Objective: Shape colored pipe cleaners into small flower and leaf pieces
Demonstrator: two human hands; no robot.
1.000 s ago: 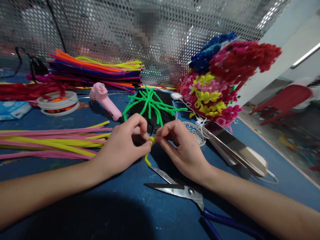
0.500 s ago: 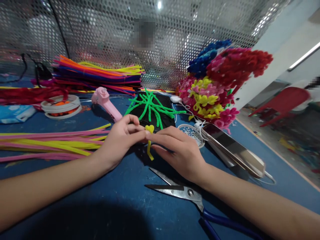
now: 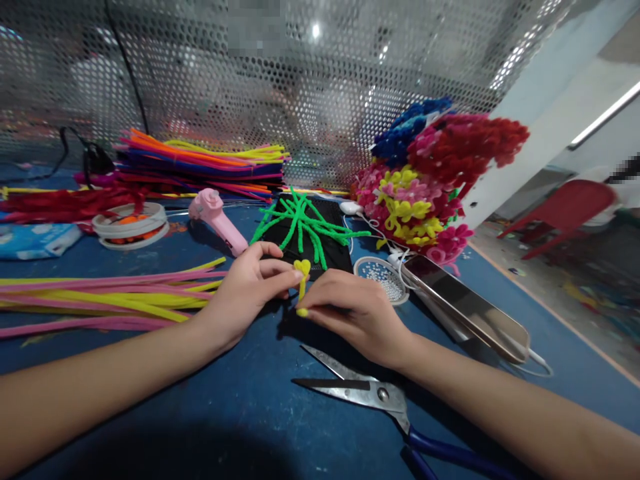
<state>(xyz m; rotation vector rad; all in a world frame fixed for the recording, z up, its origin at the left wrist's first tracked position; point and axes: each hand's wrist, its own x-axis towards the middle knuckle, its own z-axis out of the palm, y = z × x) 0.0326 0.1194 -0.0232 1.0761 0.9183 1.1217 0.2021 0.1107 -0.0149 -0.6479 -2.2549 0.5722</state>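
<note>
A short yellow pipe cleaner is bent into a small heart-like loop at its top, with a tail hanging down. My left hand pinches it just beside the loop between thumb and fingers. Lower down, my right hand is closed on the tail's bottom end, where a yellow tip shows past the fingers. Below the right hand lie scissors with blue handles, blades parted. Behind both hands, green pipe cleaners spread out over a black pad.
Pink and yellow pipe cleaners lie at left. A pink glue gun and a bundle of coloured pipe cleaners are behind. A dish of beads, a phone and fuzzy flowers stand at right.
My right hand has moved from the loop down to the tail's lower end, which is now gripped. My left hand still pinches near the loop. The view has tilted slightly.
</note>
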